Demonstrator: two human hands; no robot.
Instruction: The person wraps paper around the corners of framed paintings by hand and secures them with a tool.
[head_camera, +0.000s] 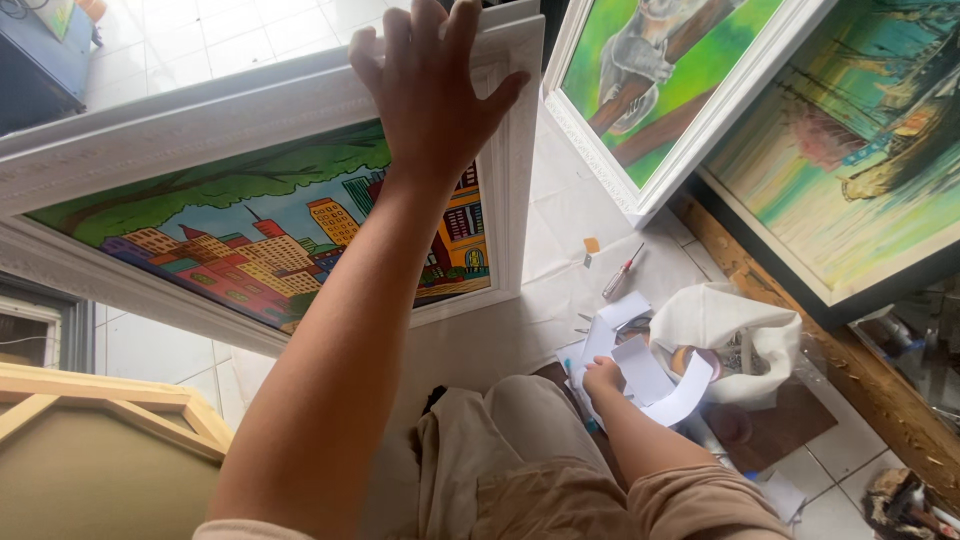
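The white-framed cityscape painting (290, 215) is steadied upright by the spread left hand (432, 85), while white paper strips (645, 370) are gripped by the right hand (603, 377) on the floor (560, 230).

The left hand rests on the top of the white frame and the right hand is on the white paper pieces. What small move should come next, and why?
Probably lift one white paper piece with the right hand, while the left hand steadies the white frame, which stands tilted on the floor. The right hand's fingers already touch the paper.
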